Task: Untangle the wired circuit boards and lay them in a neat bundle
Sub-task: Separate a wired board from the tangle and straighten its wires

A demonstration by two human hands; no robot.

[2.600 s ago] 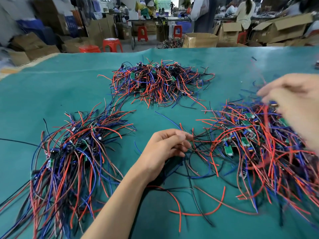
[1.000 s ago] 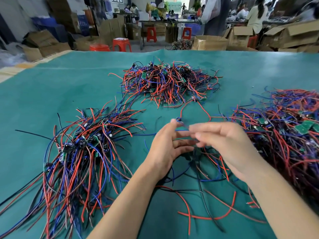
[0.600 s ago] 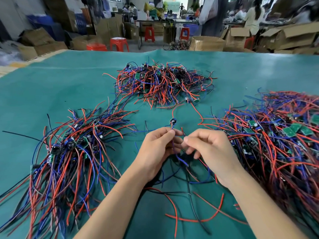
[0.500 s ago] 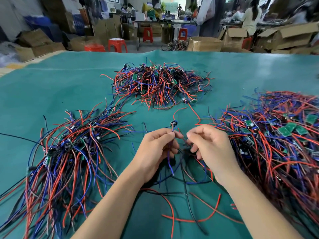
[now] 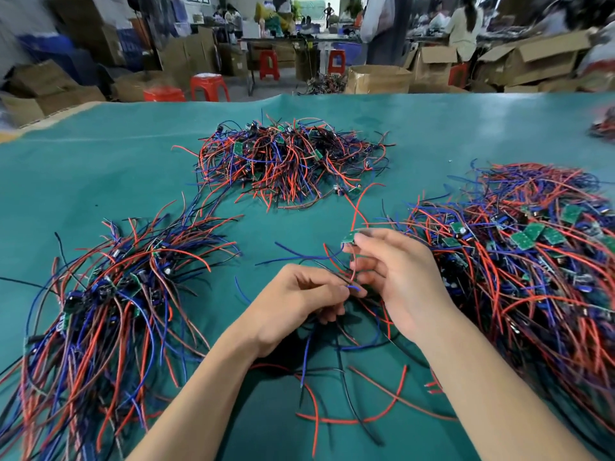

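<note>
Right hand (image 5: pixel 396 281) pinching a small green circuit board (image 5: pixel 350 237); left hand (image 5: pixel 299 304) pinching its wires (image 5: pixel 346 277). Best to draw leads slowly, straight, clear of the right-hand pile (image 5: pixel 519 261).

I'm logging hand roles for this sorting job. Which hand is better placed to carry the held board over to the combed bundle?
Left, probably. The left hand pinches the board's wires and sits nearer the combed bundle; the right hand pinches the small green board, beside the tangled pile.
</note>
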